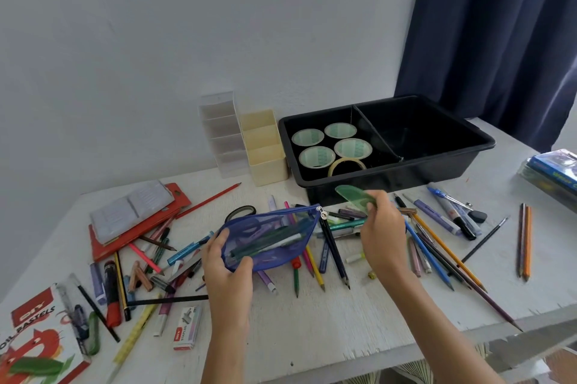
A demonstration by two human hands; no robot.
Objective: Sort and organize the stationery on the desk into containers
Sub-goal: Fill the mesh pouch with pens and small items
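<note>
Left hand (226,268) grips one blue mesh pouch (274,236) by its end, just above the desk (312,321). Right hand (382,233) pinches one green plastic piece (352,197) near the pouch's zipper. Five tape rolls (313,157) sit in the left of the black tray's (487,146) two compartments.

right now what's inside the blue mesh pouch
Through the blue mesh pouch show a dark green pen and a white pen. The left hand covers its lower corner.

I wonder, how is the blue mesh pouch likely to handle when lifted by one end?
The blue mesh pouch looks soft: it bows where the left hand grips its end, so it probably sags. It seems light, holding only a few pens. Its mouth looks open, so tilting may spill them.
</note>
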